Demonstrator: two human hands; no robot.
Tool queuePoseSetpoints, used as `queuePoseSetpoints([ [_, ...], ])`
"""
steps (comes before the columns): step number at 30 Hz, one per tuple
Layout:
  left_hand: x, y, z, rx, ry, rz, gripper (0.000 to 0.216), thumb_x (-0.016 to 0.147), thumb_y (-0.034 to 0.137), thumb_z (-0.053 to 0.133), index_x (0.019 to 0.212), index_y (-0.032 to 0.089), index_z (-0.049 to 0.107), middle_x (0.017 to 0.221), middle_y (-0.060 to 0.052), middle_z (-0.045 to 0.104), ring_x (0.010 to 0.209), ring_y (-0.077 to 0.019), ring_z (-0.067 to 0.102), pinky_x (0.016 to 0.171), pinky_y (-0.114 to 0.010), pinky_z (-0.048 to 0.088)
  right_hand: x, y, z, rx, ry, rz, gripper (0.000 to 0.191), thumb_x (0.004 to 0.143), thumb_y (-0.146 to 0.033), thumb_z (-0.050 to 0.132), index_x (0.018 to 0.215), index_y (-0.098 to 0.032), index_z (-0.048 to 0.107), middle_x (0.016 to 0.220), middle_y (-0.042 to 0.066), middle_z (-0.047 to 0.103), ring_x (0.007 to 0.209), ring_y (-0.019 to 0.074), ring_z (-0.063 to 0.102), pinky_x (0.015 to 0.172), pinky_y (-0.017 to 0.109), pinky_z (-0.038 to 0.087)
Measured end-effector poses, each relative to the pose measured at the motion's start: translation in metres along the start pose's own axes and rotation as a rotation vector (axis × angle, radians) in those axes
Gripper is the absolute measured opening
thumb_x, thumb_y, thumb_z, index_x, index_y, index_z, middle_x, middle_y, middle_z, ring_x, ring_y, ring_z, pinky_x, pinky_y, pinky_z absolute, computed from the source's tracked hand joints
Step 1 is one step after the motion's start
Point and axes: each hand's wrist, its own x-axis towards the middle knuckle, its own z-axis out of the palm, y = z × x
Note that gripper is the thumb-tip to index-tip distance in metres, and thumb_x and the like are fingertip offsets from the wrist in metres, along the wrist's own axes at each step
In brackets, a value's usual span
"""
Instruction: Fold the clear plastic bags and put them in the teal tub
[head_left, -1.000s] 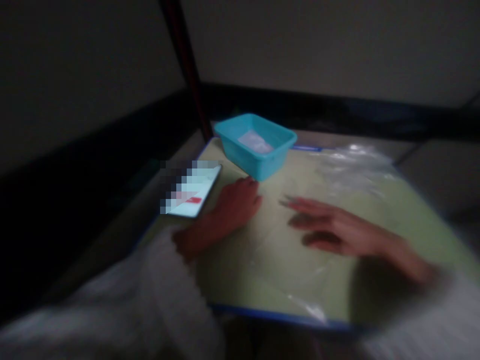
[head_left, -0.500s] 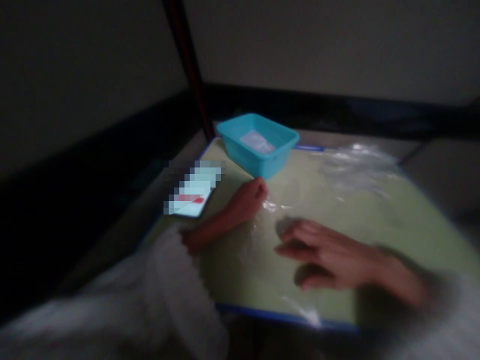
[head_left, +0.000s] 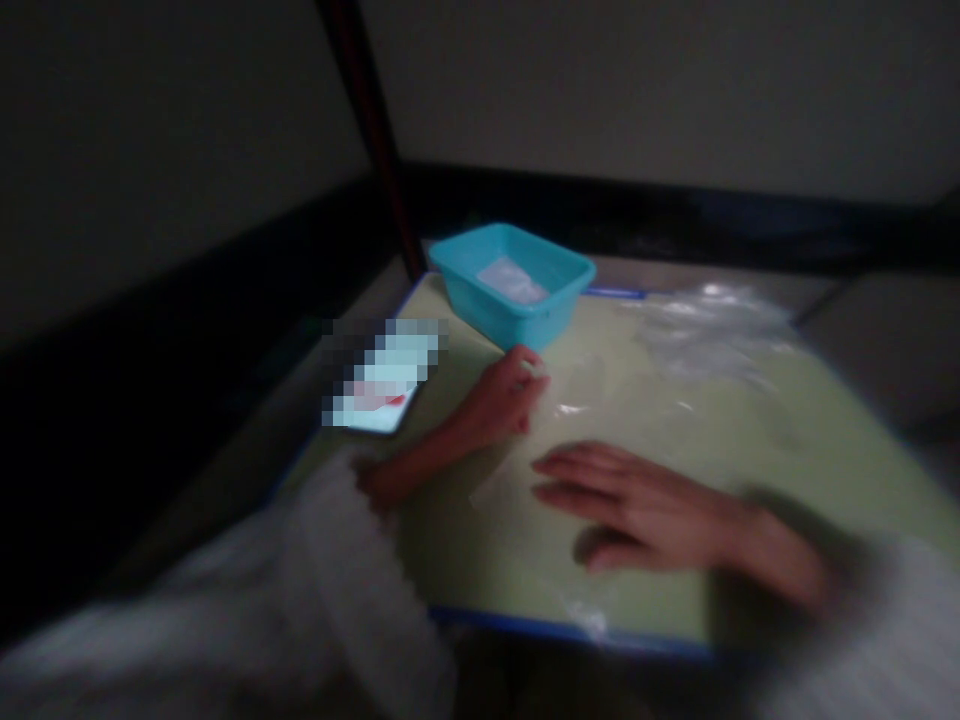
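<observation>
My left hand (head_left: 506,395) is closed in a pinch just in front of the turquoise basin (head_left: 487,305). Between its thumb and fingers is the edge of a thin clear plastic bag (head_left: 499,490), which lies flat and is hard to make out against the table. My right hand (head_left: 637,505) is open, palm down, with fingers stretched toward the left over the plastic. Its thumb is apart from the fingers, and it grips nothing. More clear plastic (head_left: 592,610) shines at the table's near edge; whether it belongs to the same bag I cannot tell.
A pale yellow-green table (head_left: 840,480) with a blue rim is under everything. White paper or plastic (head_left: 514,280) lies in the basin. A lit phone (head_left: 382,395) is at the left edge, and crumpled clear bags (head_left: 712,325) are heaped at the back right.
My left hand has turned slightly, its fingertips now showing in a pinch. My right hand has shifted a little left, its fingers straighter and flatter. The plastic near the front edge has shifted slightly left.
</observation>
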Motion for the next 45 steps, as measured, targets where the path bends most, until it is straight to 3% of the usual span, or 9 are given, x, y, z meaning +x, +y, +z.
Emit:
queuePoseSetpoints([
  [5, -0.005, 0.006, 0.003, -0.121, -0.13, -0.055, 0.011, 0.091, 0.029, 0.035, 0.092, 0.019, 0.042, 0.065, 0.002, 0.057, 0.043, -0.0086, 0.055, 0.039, -0.017, 0.039, -0.001, 0.002, 0.002, -0.032, 0.003, -0.01, 0.061, 0.091, -0.047, 0.048, 0.138, -0.009, 0.041, 0.145, 0.02, 0.038, 0.137, 0.0283, 0.029, 0.109, 0.048, 0.03],
  [9, -0.009, 0.007, 0.004, -0.078, -0.164, -0.025, 0.016, 0.09, 0.025, 0.033, 0.1, 0.017, 0.043, 0.076, -0.001, 0.062, 0.05, -0.0091, 0.058, 0.042, -0.018, 0.039, 0.0, -0.001, 0.003, -0.045, 0.055, -0.056, 0.056, 0.092, -0.046, 0.046, 0.133, -0.008, 0.046, 0.139, 0.019, 0.047, 0.133, 0.0269, 0.035, 0.106, 0.047, 0.034],
  [14, -0.008, 0.001, 0.003, 0.283, -0.097, 0.253, 0.017, 0.083, 0.018, 0.046, 0.097, 0.014, 0.053, 0.094, -0.007, 0.065, 0.083, -0.0162, 0.063, 0.073, -0.029, 0.052, -0.002, -0.005, -0.003, -0.069, 0.169, -0.129, 0.039, 0.096, -0.04, 0.04, 0.113, -0.011, 0.061, 0.111, 0.014, 0.066, 0.104, 0.0229, 0.059, 0.086, 0.04, 0.05],
  [17, -0.011, -0.002, 0.001, 0.516, -0.13, 0.434, 0.025, 0.084, 0.02, 0.049, 0.107, 0.012, 0.056, 0.12, -0.013, 0.059, 0.114, -0.0219, 0.054, 0.098, -0.038, 0.043, -0.007, 0.001, -0.01, -0.177, 0.263, -0.097, 0.033, 0.096, -0.031, 0.04, 0.108, -0.01, 0.062, 0.097, 0.012, 0.069, 0.088, 0.0223, 0.063, 0.073, 0.038, 0.052],
  [21, -0.019, -0.007, 0.002, 0.753, -0.265, 0.597, 0.042, 0.093, 0.028, 0.04, 0.131, 0.01, 0.043, 0.145, -0.016, 0.038, 0.138, -0.0225, 0.029, 0.113, -0.041, 0.026, -0.016, 0.019, -0.02, -0.316, 0.355, 0.031, 0.029, 0.095, -0.023, 0.04, 0.098, -0.011, 0.066, 0.09, 0.013, 0.07, 0.083, 0.0227, 0.064, 0.071, 0.038, 0.052],
  [25, -0.024, -0.014, 0.003, 0.891, -0.36, 0.631, 0.052, 0.096, 0.035, 0.034, 0.141, 0.009, 0.029, 0.15, -0.016, 0.028, 0.142, -0.0222, 0.019, 0.115, -0.041, 0.018, -0.022, 0.033, -0.024, -0.355, 0.358, 0.142, 0.031, 0.096, -0.024, 0.038, 0.1, -0.012, 0.067, 0.094, 0.013, 0.071, 0.084, 0.022, 0.066, 0.074, 0.037, 0.052],
  [31, -0.022, -0.017, 0.0, 0.93, -0.408, 0.626, 0.061, 0.095, 0.045, 0.035, 0.142, 0.007, 0.027, 0.151, -0.017, 0.024, 0.142, -0.0236, 0.017, 0.116, -0.039, 0.014, -0.02, 0.036, -0.018, -0.267, 0.27, 0.206, 0.035, 0.096, -0.029, 0.038, 0.114, -0.012, 0.064, 0.112, 0.013, 0.068, 0.102, 0.0242, 0.064, 0.087, 0.041, 0.052],
  [38, -0.018, -0.018, -0.007, 0.873, -0.45, 0.623, 0.067, 0.093, 0.05, 0.037, 0.145, 0.009, 0.022, 0.152, -0.016, 0.022, 0.142, -0.0241, 0.017, 0.116, -0.04, 0.014, -0.025, 0.052, -0.02, -0.224, 0.173, 0.317, 0.048, 0.097, -0.038, 0.037, 0.136, -0.011, 0.045, 0.136, 0.016, 0.051, 0.125, 0.0244, 0.049, 0.103, 0.044, 0.042],
  [45, -0.012, -0.014, -0.015, 0.89, -0.356, 0.581, 0.061, 0.095, 0.045, 0.035, 0.143, 0.009, 0.025, 0.152, -0.016, 0.024, 0.142, -0.022, 0.018, 0.115, -0.038, 0.017, -0.035, 0.072, -0.009, -0.255, 0.093, 0.457, 0.064, 0.095, -0.053, 0.028, 0.143, -0.011, 0.034, 0.146, 0.017, 0.036, 0.133, 0.0279, 0.037, 0.108, 0.05, 0.031],
])
